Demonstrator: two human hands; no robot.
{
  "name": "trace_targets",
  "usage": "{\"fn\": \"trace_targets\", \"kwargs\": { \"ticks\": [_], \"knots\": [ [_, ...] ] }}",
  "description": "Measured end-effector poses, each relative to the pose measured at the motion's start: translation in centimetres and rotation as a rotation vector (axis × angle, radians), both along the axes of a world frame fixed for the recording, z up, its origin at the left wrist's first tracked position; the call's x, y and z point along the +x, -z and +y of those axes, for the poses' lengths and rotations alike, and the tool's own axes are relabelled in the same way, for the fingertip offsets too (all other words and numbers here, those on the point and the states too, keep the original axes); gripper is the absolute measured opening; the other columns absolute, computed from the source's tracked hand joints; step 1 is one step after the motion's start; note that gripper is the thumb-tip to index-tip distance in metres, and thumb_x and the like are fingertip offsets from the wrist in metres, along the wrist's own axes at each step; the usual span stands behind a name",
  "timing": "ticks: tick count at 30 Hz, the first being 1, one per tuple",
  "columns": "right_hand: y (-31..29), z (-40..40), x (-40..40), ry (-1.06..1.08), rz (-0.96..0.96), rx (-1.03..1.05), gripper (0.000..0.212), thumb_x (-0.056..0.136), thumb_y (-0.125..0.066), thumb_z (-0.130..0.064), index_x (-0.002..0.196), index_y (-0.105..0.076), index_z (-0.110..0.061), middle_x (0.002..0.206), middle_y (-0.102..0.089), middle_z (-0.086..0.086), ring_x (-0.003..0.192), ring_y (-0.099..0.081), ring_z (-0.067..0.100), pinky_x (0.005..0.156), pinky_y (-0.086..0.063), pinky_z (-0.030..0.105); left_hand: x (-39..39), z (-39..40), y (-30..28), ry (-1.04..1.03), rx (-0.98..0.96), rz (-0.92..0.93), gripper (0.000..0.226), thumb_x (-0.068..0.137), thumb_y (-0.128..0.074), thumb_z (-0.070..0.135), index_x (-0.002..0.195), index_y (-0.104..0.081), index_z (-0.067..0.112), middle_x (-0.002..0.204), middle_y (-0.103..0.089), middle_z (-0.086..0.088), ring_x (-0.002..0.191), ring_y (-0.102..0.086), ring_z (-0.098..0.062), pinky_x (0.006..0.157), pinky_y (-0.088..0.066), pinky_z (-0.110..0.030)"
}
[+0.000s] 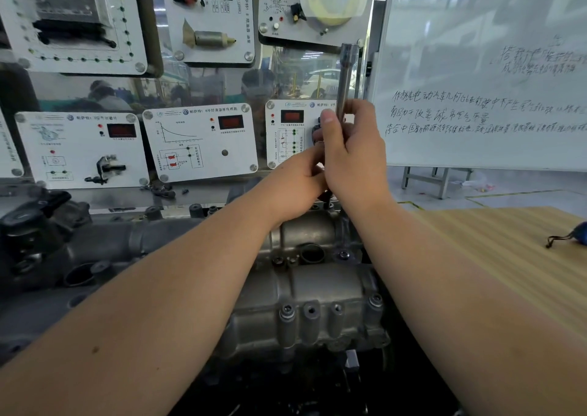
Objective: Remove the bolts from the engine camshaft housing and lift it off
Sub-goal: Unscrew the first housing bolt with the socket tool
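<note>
While right hand [349, 149] grips wrench [346, 75] and left hand [295, 187] pinches its base, keep upright over far bolt [327, 205].

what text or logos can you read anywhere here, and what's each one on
VW roundel logo: on the white training panels, beside a Chinese heading too blurred to quote.
Handwritten Chinese lines: on the whiteboard, too smeared to quote.
Red digital displays: no digits legible.
Camshaft housing and metal tool: no markings visible.
</note>
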State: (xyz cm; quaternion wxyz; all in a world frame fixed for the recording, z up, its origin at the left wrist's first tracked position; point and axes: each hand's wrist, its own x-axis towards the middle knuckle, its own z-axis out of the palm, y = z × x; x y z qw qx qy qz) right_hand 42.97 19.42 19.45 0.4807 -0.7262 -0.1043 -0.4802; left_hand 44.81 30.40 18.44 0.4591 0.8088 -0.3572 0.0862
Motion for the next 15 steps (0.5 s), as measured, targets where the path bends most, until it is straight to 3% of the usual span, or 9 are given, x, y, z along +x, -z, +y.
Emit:
{"fn": "trace_targets", "kwargs": {
  "ticks": [3, 7, 8, 11, 13, 15],
  "knots": [
    [-0.08, -0.02, -0.05, 0.023, -0.001, -0.026, 0.009, 0.105, -0.045, -0.032, 0.103, -0.052, -0.027, 0.088, -0.070, -0.008, 0.083, -0.065, 0.003, 0.070, -0.048, 0.020, 0.00, -0.12, 0.04, 0.015, -0.002, 0.008, 0.034, 0.091, -0.050, 0.021, 0.121, -0.061, 0.033, 0.104, -0.074, -0.004, 0.100, -0.070, -0.028, 0.093, -0.054, -0.055],
    [-0.14, -0.02, 0.03, 0.048, 0.002, -0.042, 0.022, 0.107, -0.039, -0.030, 0.091, -0.052, -0.024, 0.085, -0.068, -0.008, 0.078, -0.061, 0.002, 0.066, -0.043, 0.017, 0.12, 0.10, 0.12, 0.041, -0.003, 0.044, 0.031, 0.098, -0.047, 0.025, 0.115, -0.058, 0.050, 0.099, -0.075, 0.008, 0.092, -0.071, -0.013, 0.072, -0.055, -0.023],
    [-0.14, -0.02, 0.07, 0.045, 0.005, -0.037, 0.022, 0.106, -0.038, -0.031, 0.091, -0.053, -0.023, 0.083, -0.068, -0.008, 0.077, -0.061, 0.002, 0.065, -0.042, 0.017, 0.11, 0.15, 0.10, 0.036, -0.002, 0.046, 0.031, 0.100, -0.047, 0.024, 0.116, -0.059, 0.048, 0.100, -0.075, 0.008, 0.092, -0.072, -0.013, 0.075, -0.056, -0.025],
    [-0.06, -0.03, 0.16, 0.009, 0.017, -0.017, 0.018, 0.105, -0.043, -0.035, 0.104, -0.056, -0.022, 0.086, -0.070, -0.008, 0.080, -0.063, 0.000, 0.066, -0.043, 0.016, 0.14, 0.10, 0.07, 0.014, -0.005, 0.013, 0.029, 0.098, -0.050, 0.020, 0.121, -0.061, 0.034, 0.102, -0.075, -0.002, 0.097, -0.071, -0.025, 0.093, -0.056, -0.051],
    [0.02, -0.05, 0.13, -0.003, 0.013, -0.003, 0.016, 0.102, -0.050, -0.038, 0.113, -0.053, -0.026, 0.086, -0.071, -0.008, 0.082, -0.066, 0.000, 0.066, -0.046, 0.011, 0.23, 0.00, 0.08, 0.006, -0.005, 0.006, 0.031, 0.095, -0.051, 0.018, 0.121, -0.061, 0.033, 0.103, -0.075, -0.005, 0.098, -0.071, -0.028, 0.092, -0.055, -0.057],
    [0.04, -0.10, 0.11, 0.012, -0.005, -0.017, 0.005, 0.102, -0.051, -0.035, 0.106, -0.051, -0.031, 0.081, -0.070, -0.010, 0.079, -0.065, 0.000, 0.065, -0.047, 0.013, 0.20, -0.10, 0.07, 0.013, -0.002, 0.005, 0.036, 0.091, -0.052, 0.019, 0.124, -0.061, 0.032, 0.105, -0.074, -0.005, 0.100, -0.070, -0.029, 0.092, -0.055, -0.057]
  ]
}}
